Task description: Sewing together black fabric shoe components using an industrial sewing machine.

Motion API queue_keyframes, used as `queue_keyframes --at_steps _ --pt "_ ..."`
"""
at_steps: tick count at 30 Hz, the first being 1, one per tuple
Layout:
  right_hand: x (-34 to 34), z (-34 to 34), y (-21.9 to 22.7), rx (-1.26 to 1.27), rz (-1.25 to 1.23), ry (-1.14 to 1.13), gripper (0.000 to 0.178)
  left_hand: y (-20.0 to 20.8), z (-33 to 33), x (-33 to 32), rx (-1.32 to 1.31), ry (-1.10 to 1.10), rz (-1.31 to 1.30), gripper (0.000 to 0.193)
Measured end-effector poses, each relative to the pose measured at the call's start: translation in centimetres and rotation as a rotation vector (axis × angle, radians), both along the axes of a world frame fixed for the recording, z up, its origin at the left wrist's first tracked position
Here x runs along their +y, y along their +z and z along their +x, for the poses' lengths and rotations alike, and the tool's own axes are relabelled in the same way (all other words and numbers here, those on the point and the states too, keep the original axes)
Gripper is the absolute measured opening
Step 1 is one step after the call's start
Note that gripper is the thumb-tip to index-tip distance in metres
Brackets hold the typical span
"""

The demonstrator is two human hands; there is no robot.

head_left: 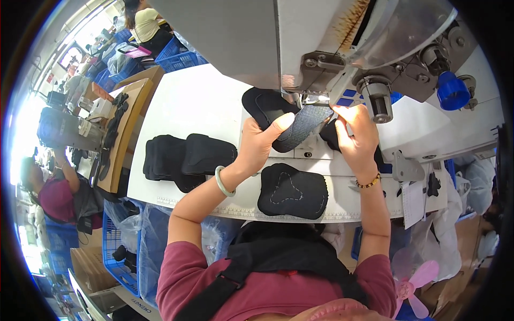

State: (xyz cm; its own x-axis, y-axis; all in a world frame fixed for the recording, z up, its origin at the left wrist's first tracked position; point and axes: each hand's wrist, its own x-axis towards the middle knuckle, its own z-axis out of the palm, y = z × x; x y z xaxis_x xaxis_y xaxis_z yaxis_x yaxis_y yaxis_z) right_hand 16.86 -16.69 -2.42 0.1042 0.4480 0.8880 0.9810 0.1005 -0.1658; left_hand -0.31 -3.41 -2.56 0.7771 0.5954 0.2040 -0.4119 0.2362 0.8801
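Padded black piece [261, 104] seems soft, light, best held edgewise; your left hand [262, 138] clamps it, your right hand [357, 136] has an unclear grip.

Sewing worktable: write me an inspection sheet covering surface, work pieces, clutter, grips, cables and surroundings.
Surface: white worktable, ruler strip along the near edge.
Work pieces: black-and-grey piece under the sewing machine; stacked black pieces to the left; black piece with pale dashed outline near the edge.
Clutter: white paper at right.
Left grip: holds the black-and-grey piece, thumb on top.
Right grip: fingertips at that piece's right end; whether pinching, cannot tell.
Cables: nothing seen on the worktable.
Surroundings: blue basket at lower left, pink fan at lower right, co-worker at left.
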Motion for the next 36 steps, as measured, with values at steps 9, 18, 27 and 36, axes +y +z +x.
queue_keyframes --at_steps 9,18,27,36 --pt "-1.9 3.0 0.2 0.503 -0.264 -0.112 0.014 1.3 -0.2 0.2 0.011 0.022 -0.081 0.023" --pt "-2.4 3.5 -5.6 0.57 -0.596 0.09 0.02 1.6 -1.5 2.9 -0.007 0.212 -0.191 0.027" --pt "-3.6 -0.6 -5.0 0.244 -0.337 -0.162 0.01 -3.2 -13.2 6.4 1.27 0.915 1.346 0.07" --pt "-7.3 -10.3 -6.6 0.062 -0.512 0.198 0.023 -5.4 -9.0 -7.3 0.638 0.465 0.949 0.022"
